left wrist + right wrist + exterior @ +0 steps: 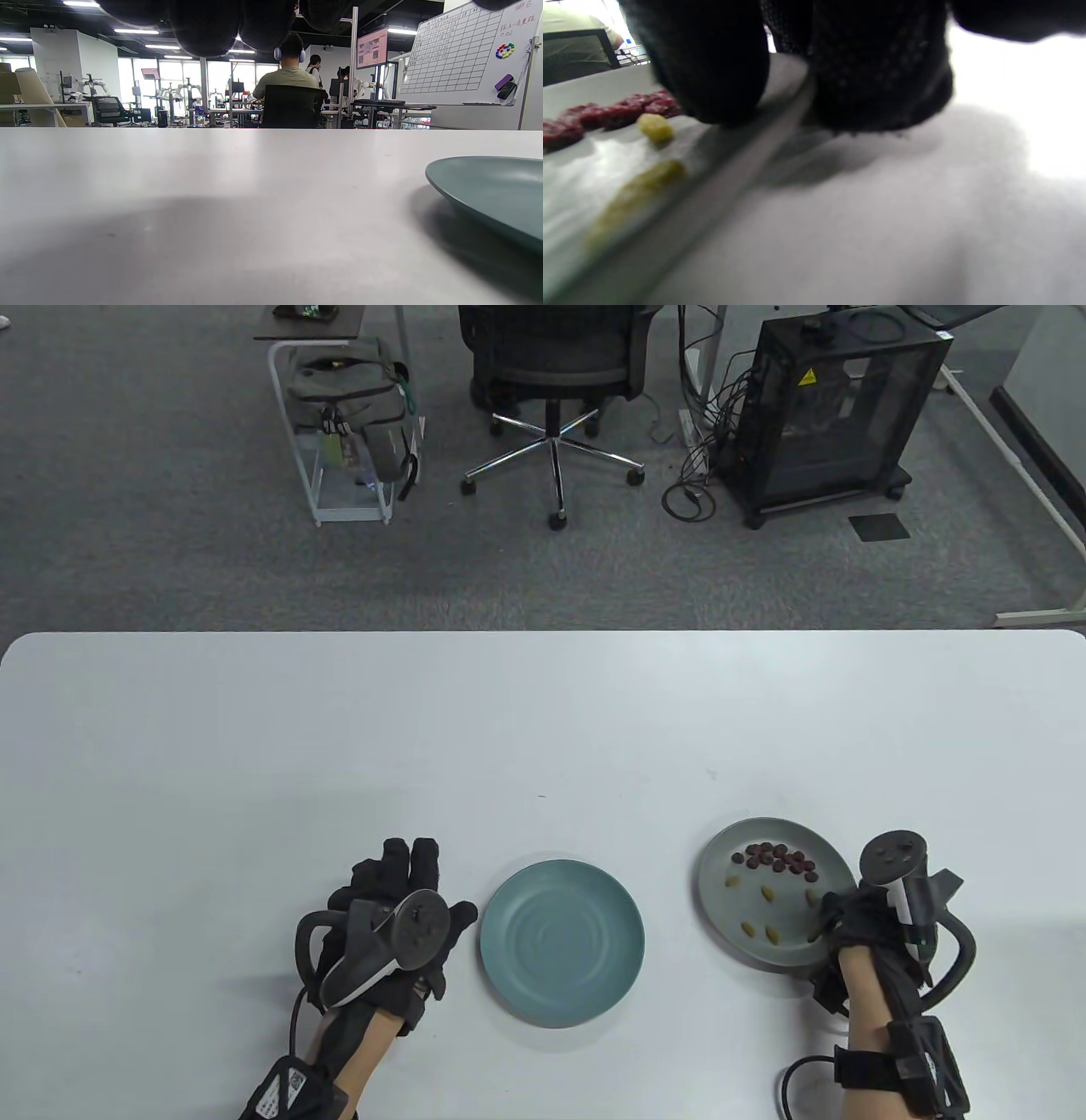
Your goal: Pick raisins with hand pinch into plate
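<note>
An empty teal plate (509, 916) sits at the table's front centre; its rim also shows in the left wrist view (488, 190). A grey plate (721, 899) to its right holds a row of dark red raisins (776, 858) and several yellow raisins (768, 892). My right hand (827, 912) is at the grey plate's right rim. In the right wrist view one finger (712, 63) is down inside the plate and another (878, 72) on the table outside, with the rim (746, 169) between them. My left hand (437, 882) rests flat and empty on the table left of the teal plate.
The white table (339, 746) stretches bare behind both plates. An office chair (556, 381), a cart with a backpack (352, 415) and a black cabinet (836, 407) stand on the floor beyond the far edge.
</note>
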Demonstrator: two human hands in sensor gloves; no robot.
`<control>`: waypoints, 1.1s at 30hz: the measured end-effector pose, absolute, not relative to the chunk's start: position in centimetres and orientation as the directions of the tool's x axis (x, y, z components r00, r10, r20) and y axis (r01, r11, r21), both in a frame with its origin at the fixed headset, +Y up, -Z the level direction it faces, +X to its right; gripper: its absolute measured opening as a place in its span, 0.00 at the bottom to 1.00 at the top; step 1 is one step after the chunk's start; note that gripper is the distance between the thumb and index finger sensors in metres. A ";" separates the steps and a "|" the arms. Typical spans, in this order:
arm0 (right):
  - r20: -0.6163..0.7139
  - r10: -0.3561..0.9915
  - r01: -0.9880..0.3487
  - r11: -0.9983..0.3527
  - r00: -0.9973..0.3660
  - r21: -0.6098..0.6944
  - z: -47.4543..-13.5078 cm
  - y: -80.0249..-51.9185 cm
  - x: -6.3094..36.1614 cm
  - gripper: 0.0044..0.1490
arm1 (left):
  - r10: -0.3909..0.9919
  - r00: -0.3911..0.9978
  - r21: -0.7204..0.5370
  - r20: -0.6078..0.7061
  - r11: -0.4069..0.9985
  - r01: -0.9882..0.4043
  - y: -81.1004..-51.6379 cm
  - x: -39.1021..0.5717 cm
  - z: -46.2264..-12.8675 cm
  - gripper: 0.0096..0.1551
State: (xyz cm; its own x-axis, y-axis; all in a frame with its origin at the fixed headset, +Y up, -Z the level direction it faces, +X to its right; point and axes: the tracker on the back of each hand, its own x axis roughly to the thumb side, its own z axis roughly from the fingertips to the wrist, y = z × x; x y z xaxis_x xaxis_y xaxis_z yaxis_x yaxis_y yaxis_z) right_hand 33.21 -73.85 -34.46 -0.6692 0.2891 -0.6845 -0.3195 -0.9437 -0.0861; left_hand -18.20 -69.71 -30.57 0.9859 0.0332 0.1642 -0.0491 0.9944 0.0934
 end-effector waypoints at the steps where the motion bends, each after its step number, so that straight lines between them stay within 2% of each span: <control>1: -0.686 0.299 -0.328 -0.940 -0.663 -0.093 -34.4 -73.9 33.3 0.39 | 0.031 0.986 0.093 0.165 0.994 -0.047 -69.7 -18.2 -30.6 0.52; 12: -0.697 0.490 -0.547 -0.821 -0.523 -0.165 -34.0 -74.8 35.6 0.35 | 0.033 0.986 0.072 0.162 0.996 -0.045 -70.0 -18.1 -30.7 0.52; 18: -0.692 0.537 -0.590 -0.783 -0.482 -0.196 -33.6 -74.8 36.2 0.33 | 0.043 0.987 0.065 0.158 0.996 -0.053 -70.1 -18.2 -30.8 0.51; 25: -0.654 0.672 -0.732 -0.630 -0.347 -0.260 -33.3 -75.5 36.8 0.31 | 0.047 0.986 0.059 0.161 0.997 -0.057 -70.0 -18.2 -30.8 0.51; 33: -0.602 0.741 -0.800 -0.537 -0.296 -0.267 -33.3 -75.2 36.3 0.30 | 0.061 0.985 0.063 0.160 0.995 -0.072 -70.0 -18.2 -30.8 0.51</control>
